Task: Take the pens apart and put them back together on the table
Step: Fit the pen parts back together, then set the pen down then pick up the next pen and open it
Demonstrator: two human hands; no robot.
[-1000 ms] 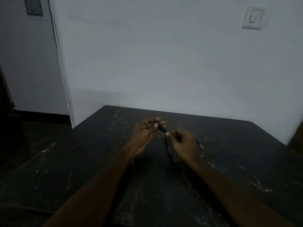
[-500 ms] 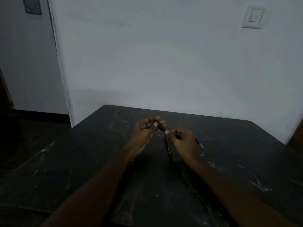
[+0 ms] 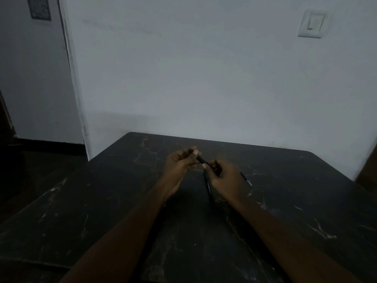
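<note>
Two hands are held close together above the far middle of a dark, scuffed table point(image 3: 102, 201). The lighting is pretty dim, so fine detail can't really be made out.

A short black pen piece point(image 3: 199, 158) is pinched by the left hand point(image 3: 179, 166), with thumb and fingers curled round it and one end left poking out past the thumbnail. Its other end is pinched by the thumb and forefinger of the right hand point(image 3: 226, 180), the rest of those fingers being curled in.

A long black pen point(image 3: 208, 188) is seen running from the right thumb back toward the camera. It can't be told whether it's gripped or just lying underneath. A thin blue-and-white bit point(image 3: 245, 178) is seen sticking out past the right hand, low over the table.

A light switch point(image 3: 311, 25) is mounted on the pale wall, upper right.
</note>
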